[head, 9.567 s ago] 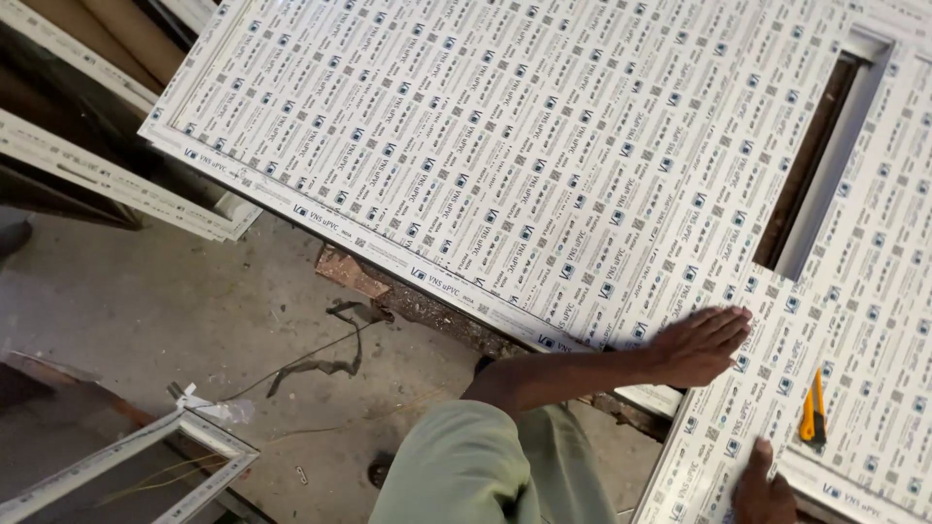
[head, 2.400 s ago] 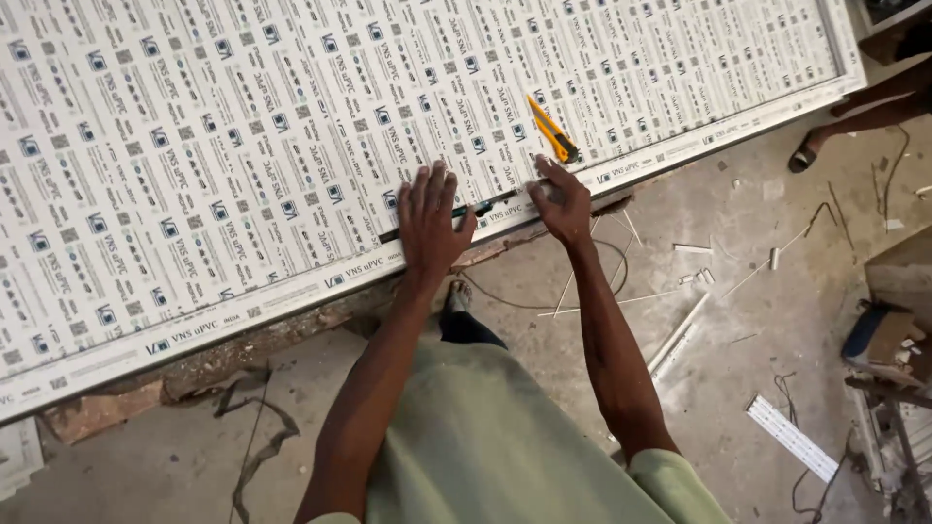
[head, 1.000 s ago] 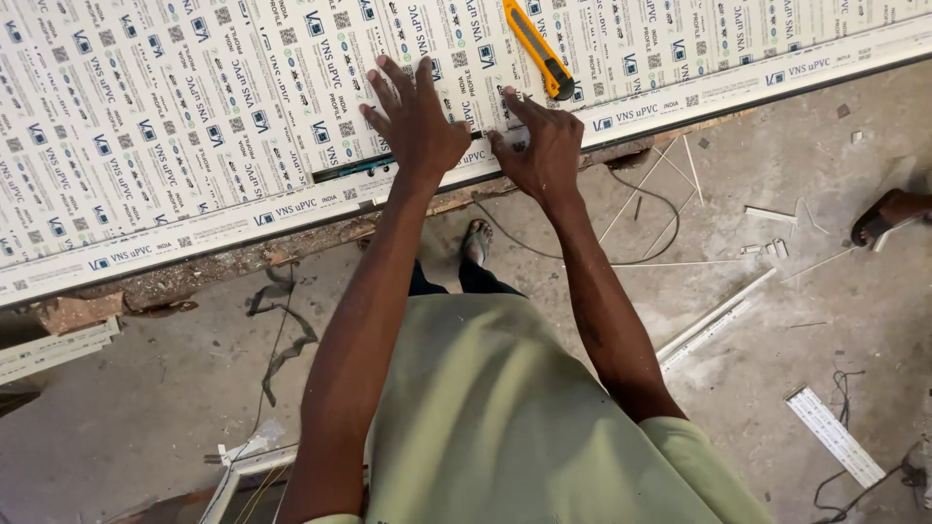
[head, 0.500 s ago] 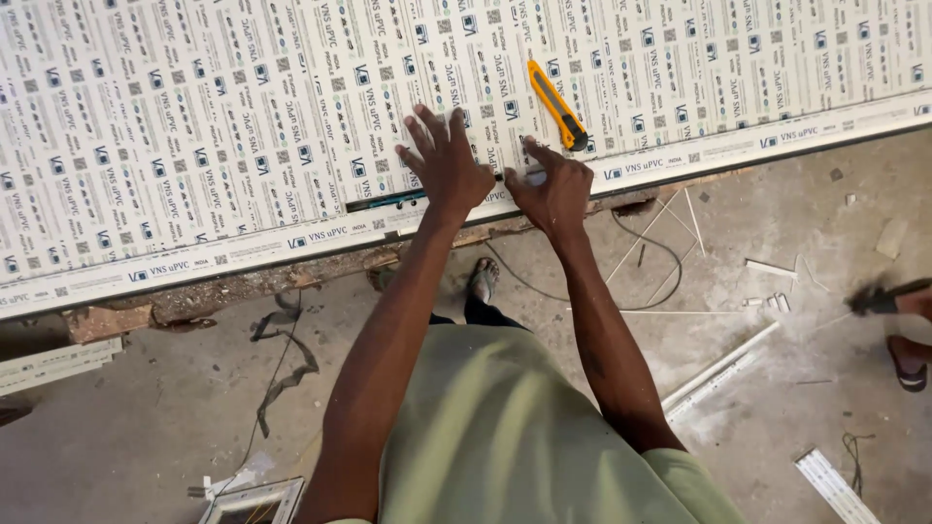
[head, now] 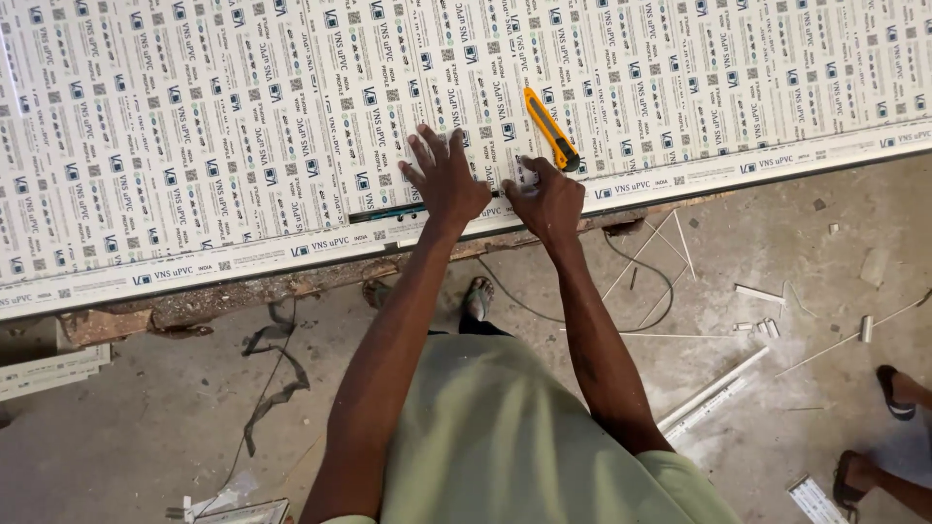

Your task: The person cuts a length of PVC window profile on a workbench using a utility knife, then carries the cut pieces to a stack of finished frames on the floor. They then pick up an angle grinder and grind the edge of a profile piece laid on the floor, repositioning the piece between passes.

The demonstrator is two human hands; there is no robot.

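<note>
Panel (head: 243,126): white plastic under smooth, slightly glossy printed film. Knife (head: 551,129): yellow plastic body, black tip, smooth. Floor (head: 146,427): rough, matt grey concrete, dusty. Shirt (head: 515,446): matt pale green cloth. Offcuts (head: 714,393): white plastic strips.

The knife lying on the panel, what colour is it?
The knife is yellow-orange with a dark tip end, seen best in the head view, just beyond the right hand.

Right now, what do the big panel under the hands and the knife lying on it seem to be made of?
The panel looks like white plastic profile under a glossy printed protective film, judging by the repeating print and the light sheen; what lies beneath the film is hidden. The utility knife has a yellow body, apparently moulded plastic, with a black end; its blade is not visible.
</note>
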